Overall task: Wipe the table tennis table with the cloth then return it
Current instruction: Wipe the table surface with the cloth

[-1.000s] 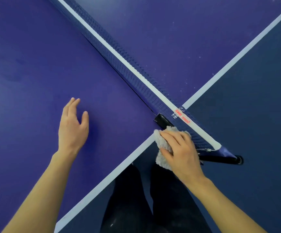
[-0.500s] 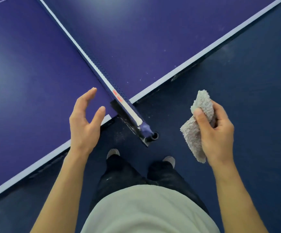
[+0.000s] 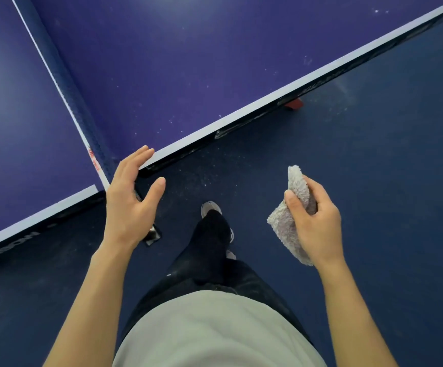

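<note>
The purple table tennis table [image 3: 194,62] fills the upper left, its white edge running diagonally. White specks dot the half to the right of the net [image 3: 64,83]. My right hand [image 3: 315,221] grips a folded grey fluffy cloth [image 3: 289,221] in the air above the floor, to the right of the table and apart from it. My left hand [image 3: 130,200] hovers with relaxed fingers over the net post at the table's edge; its fingertips are near the white edge line, and contact is unclear.
The net clamp [image 3: 153,235] sticks out beyond the table edge under my left hand. A red table foot [image 3: 293,104] shows beneath the edge at the right. My legs and a shoe [image 3: 209,209] are on the dark blue floor [image 3: 374,154].
I have stepped back and rightward from the table. The cloth left the net post and now hangs off the table in my right hand; my left hand moved from the tabletop to the net post.
</note>
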